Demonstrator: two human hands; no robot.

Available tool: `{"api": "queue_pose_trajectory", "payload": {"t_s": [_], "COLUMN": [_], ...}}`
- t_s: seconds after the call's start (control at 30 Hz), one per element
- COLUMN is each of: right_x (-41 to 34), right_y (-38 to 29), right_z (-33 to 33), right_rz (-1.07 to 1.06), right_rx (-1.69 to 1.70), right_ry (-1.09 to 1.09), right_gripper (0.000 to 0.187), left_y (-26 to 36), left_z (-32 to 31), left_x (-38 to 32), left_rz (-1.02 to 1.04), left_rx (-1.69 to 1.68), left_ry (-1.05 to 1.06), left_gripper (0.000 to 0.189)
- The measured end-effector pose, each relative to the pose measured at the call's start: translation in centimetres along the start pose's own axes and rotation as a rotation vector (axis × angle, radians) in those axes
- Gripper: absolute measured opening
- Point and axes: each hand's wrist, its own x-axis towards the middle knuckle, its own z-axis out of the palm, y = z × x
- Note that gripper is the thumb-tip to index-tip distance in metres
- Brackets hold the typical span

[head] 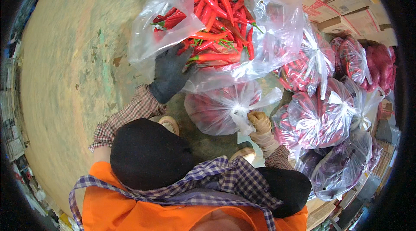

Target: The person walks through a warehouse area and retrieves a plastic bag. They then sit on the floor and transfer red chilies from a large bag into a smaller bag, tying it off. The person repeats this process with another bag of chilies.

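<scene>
A clear plastic bag lies open before me, with a heap of long red chilli peppers inside and spilling towards its mouth. My left hand, in a black glove, reaches in at the near left of the heap. Its fingers touch the chillies and are partly hidden among them. Closer to my feet sits a knotted clear bag of red produce. My right hand, in a beige glove, is curled closed at the gathered plastic beside that bag's knot.
Several tied bags of chillies crowd the right side. Nearer me lies a bag of dark purple produce; a red mesh sack stands farther right. Cardboard boxes are stacked at the upper right. Worn concrete floor stretches left.
</scene>
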Motion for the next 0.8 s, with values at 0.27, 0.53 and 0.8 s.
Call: {"api": "queue_pose_trajectory", "payload": {"t_s": [0.27,0.53,0.8], "right_x": [0.4,-0.6,1.2], "right_y": [-0.5,-1.7,-7.8], "right_z": [-0.8,-5.2,-17.5], "right_rz": [-0.174,0.007,-0.085], "right_rx": [-0.123,0.304,0.716], "right_ry": [0.057,-0.001,0.079], "right_gripper": [0.027,0.009,0.026], "left_y": [2.9,2.3,5.4], "left_z": [3.9,3.8,-5.5], "left_x": [-5.4,-6.4,2.2], "left_rz": [0.479,0.486,0.426], "left_rx": [-0.217,-0.465,-1.089], "left_ry": [-0.616,-0.645,-0.526], "left_gripper": [0.033,0.019,0.014]}}
